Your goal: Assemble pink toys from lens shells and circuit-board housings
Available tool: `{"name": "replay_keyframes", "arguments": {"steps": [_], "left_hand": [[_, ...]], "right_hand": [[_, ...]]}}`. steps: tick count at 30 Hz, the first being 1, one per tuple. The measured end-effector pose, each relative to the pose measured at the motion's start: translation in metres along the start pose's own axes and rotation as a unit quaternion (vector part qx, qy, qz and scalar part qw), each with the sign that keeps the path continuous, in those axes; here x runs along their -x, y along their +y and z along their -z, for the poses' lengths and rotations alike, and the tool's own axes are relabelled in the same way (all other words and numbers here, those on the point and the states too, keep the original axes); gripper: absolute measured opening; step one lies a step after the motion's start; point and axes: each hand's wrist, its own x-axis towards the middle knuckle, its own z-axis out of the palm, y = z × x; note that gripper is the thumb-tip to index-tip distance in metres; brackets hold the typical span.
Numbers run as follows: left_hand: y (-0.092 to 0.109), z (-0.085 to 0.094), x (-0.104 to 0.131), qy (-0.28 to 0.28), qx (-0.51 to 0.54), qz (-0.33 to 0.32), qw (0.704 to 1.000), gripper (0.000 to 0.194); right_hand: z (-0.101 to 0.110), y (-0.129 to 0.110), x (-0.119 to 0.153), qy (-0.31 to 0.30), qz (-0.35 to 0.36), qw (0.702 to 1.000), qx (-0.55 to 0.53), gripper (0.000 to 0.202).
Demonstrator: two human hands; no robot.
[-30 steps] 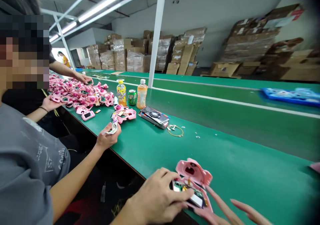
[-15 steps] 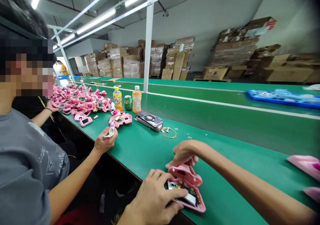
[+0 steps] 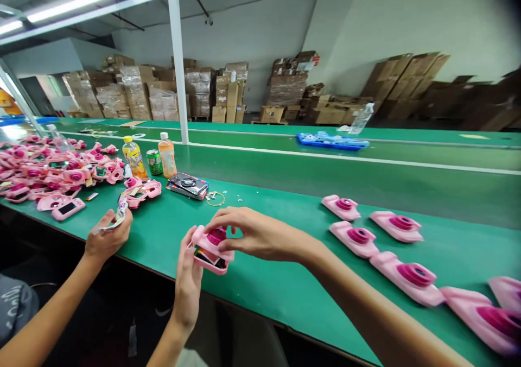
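My left hand (image 3: 188, 285) grips the back half (image 3: 215, 268) of a pink toy camera from its left side, raised near the table's front edge. Circuitry and a pale part show inside this shell. Over it, my right hand (image 3: 244, 234) holds the front cover (image 3: 202, 239), which has a magenta lens ring. The two halves lie partly together, with a gap along the near side. My right fingers curl around the lens from above and the right, and some fingertips are hidden.
Several pink toy cameras (image 3: 413, 277) lie to the right. A co-worker's hand (image 3: 109, 235) holds a small whitish part at left. Behind it are a heap of pink casings (image 3: 49, 171), drink bottles (image 3: 166, 155), a green can (image 3: 154, 162) and a phone (image 3: 188, 183). A blue tray (image 3: 331, 141) sits farther back.
The view has swung right. My hands have lifted the camera off the table and turned it. The front cover, earlier tipped up from the back half, now lies over it, lens outward.
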Motion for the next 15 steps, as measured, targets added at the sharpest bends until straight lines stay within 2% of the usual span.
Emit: {"name": "replay_keyframes", "arguments": {"steps": [4, 6, 7, 8, 10, 12, 15], "left_hand": [[-0.013, 0.005, 0.007, 0.012, 0.033, 0.063, 0.997, 0.046], [-0.016, 0.006, 0.01, 0.031, 0.055, 0.1, 0.993, 0.047], [-0.016, 0.006, 0.01, 0.038, 0.062, 0.114, 0.991, 0.047], [-0.015, 0.007, 0.01, 0.042, 0.063, 0.12, 0.99, 0.045], [-0.014, 0.008, 0.007, 0.048, 0.058, 0.115, 0.99, 0.037], [-0.015, 0.009, 0.005, 0.058, 0.052, 0.114, 0.99, 0.029], [-0.018, 0.008, 0.006, 0.099, 0.087, 0.136, 0.982, 0.021]], "right_hand": [[0.008, 0.001, -0.012, -0.04, 0.015, 0.999, 0.008, 0.029], [0.012, 0.004, -0.018, -0.077, 0.02, 0.997, -0.001, 0.028], [0.012, 0.005, -0.02, -0.077, 0.015, 0.997, -0.007, 0.027], [0.01, 0.006, -0.019, -0.048, 0.002, 0.999, -0.01, 0.025], [-0.001, 0.005, -0.013, 0.079, -0.058, 0.995, -0.015, 0.018], [-0.021, 0.001, 0.001, 0.205, -0.139, 0.968, -0.034, 0.022], [-0.059, -0.004, 0.025, 0.274, -0.2, 0.937, -0.079, 0.034]]}}
